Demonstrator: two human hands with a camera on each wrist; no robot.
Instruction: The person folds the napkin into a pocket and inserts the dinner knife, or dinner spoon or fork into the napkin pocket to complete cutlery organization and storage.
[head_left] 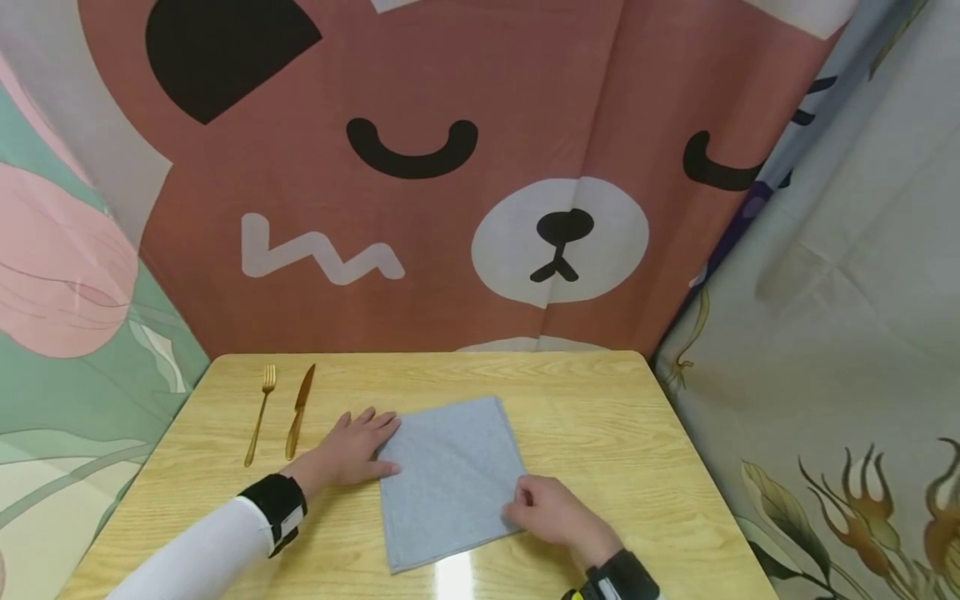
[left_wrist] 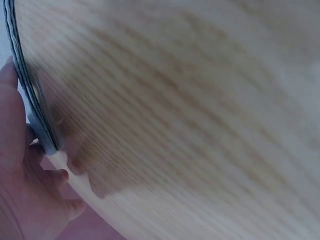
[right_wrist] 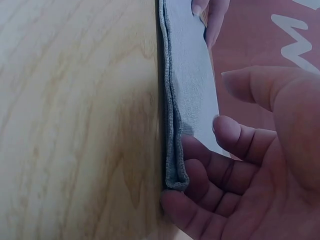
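And there we had it — the folded grey cloth (head_left: 450, 483) lay flat on the wooden table (head_left: 600, 400), the left hand (head_left: 348, 450) touching its left edge, fingers spread apart. We saw the right hand (head_left: 551, 512) at its right edge — fingers loosely bent, thumb clear — and the fork (head_left: 261, 419) and knife (head_left: 303, 393) off left.
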